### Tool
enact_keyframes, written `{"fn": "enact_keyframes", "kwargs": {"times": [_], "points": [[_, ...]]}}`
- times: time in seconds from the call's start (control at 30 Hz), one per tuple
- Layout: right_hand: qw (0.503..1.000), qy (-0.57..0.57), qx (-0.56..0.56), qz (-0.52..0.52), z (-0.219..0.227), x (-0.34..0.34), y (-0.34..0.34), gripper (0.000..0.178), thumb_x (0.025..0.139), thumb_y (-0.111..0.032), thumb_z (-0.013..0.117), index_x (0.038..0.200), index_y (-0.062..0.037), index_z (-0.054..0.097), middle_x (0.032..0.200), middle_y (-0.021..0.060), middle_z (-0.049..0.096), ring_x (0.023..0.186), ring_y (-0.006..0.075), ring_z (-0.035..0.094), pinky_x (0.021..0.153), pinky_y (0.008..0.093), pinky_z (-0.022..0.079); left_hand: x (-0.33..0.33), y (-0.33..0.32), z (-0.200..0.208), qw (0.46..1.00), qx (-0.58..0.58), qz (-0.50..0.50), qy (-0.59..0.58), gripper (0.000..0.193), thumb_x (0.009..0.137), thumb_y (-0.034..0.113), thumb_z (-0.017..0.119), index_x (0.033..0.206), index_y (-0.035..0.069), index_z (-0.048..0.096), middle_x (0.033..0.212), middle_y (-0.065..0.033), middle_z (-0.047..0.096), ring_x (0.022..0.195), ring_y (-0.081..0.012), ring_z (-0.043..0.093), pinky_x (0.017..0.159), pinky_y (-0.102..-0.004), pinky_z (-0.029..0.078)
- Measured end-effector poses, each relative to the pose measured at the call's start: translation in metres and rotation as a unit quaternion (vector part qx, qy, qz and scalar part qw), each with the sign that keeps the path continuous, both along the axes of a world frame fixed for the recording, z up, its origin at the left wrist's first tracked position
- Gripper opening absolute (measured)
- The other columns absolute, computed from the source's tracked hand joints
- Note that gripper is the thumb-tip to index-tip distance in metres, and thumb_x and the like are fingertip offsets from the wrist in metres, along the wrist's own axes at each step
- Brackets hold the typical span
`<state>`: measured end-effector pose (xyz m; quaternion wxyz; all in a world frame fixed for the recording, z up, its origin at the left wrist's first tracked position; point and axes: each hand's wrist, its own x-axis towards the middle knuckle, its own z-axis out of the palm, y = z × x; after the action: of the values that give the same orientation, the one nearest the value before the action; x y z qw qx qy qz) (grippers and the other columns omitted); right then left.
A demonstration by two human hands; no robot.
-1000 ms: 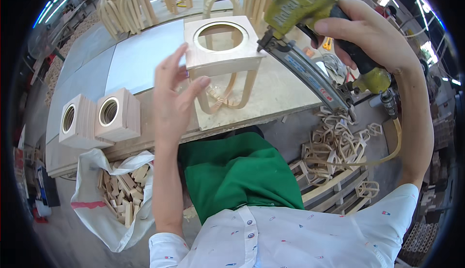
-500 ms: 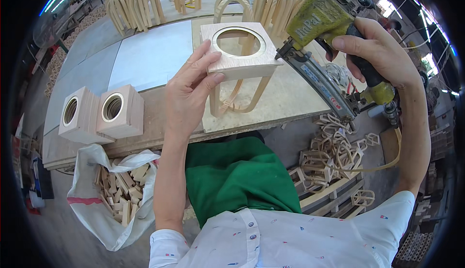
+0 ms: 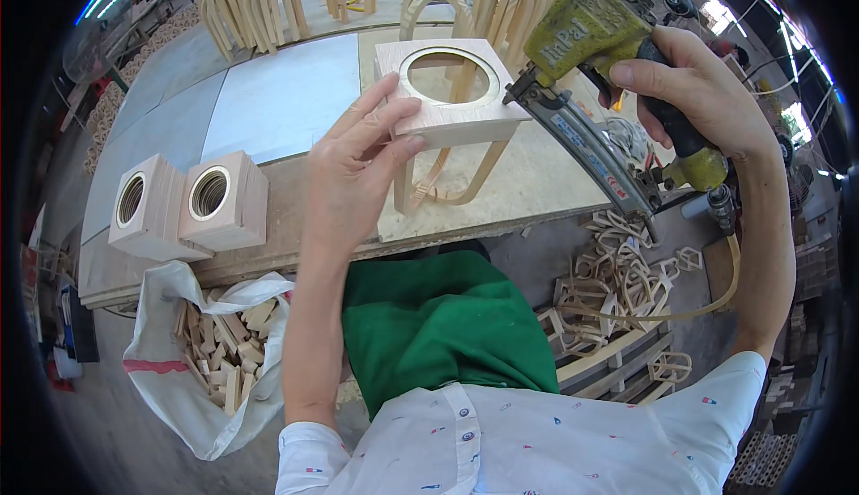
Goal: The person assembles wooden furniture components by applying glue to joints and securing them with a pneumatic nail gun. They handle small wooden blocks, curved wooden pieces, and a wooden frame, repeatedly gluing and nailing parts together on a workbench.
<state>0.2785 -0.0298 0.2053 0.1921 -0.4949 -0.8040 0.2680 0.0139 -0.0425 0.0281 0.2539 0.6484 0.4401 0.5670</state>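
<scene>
My left hand grips the near left corner of a square wooden panel with a large round hole, fingers on top and thumb at the front edge. The panel lies on an upright bent-wood frame, which stands on the worktable. In my right hand is a yellow-green pneumatic nail gun, my fingers wrapped round its black handle. Its nose meets or nearly meets the panel's right corner. Left of my left hand, two stacks of similar holed panels lie on the table's front edge, holes facing me.
Several arched bent-wood frames stand along the table's far side. A white sack of wood offcuts sits below the front edge. Small wooden frames lie heaped on a slatted rack at right. An air hose hangs beside my right forearm.
The panel and my left hand have shifted slightly right, and the panel looks turned a little. The nail gun's nose has moved slightly left and up along the panel's right corner.
</scene>
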Motion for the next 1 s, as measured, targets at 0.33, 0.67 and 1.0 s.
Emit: {"fn": "enact_keyframes", "kwargs": {"times": [0.33,0.67,1.0], "points": [[1.0,0.003,-0.005,-0.017,-0.005,0.008,0.007,0.032,0.088,-0.026,0.065,0.097,0.0042,0.057,0.073,0.0082,0.064,0.042,0.0068,0.052,0.038,0.0208,0.042,-0.024,0.024,0.031,0.961,0.093,-0.123,0.228,0.023,0.078,0.003,0.069,0.096,0.004,0.054,0.123,-0.0099,0.062,0.124,-0.0293,0.05,0.103,-0.0409,0.04],[1.0,0.008,0.014,0.002,-0.008,-0.001,0.006,0.032,0.087,-0.026,0.065,0.096,0.0041,0.059,0.075,0.0088,0.065,0.042,0.0073,0.052,0.038,0.0207,0.043,-0.017,0.024,0.026,0.967,0.105,-0.109,0.204,0.022,0.08,0.005,0.07,0.095,0.003,0.055,0.121,-0.0104,0.064,0.122,-0.0285,0.052,0.101,-0.0402,0.042],[0.998,0.028,-0.038,0.042,-0.003,-0.027,0.0,0.032,0.087,-0.026,0.066,0.097,0.0043,0.059,0.077,0.008,0.065,0.043,0.0076,0.053,0.038,0.0203,0.042,-0.009,0.018,0.027,0.974,0.103,-0.079,0.184,0.022,0.076,0.004,0.071,0.095,0.001,0.061,0.112,-0.0124,0.065,0.113,-0.026,0.058,0.095,-0.0367,0.046]]}}
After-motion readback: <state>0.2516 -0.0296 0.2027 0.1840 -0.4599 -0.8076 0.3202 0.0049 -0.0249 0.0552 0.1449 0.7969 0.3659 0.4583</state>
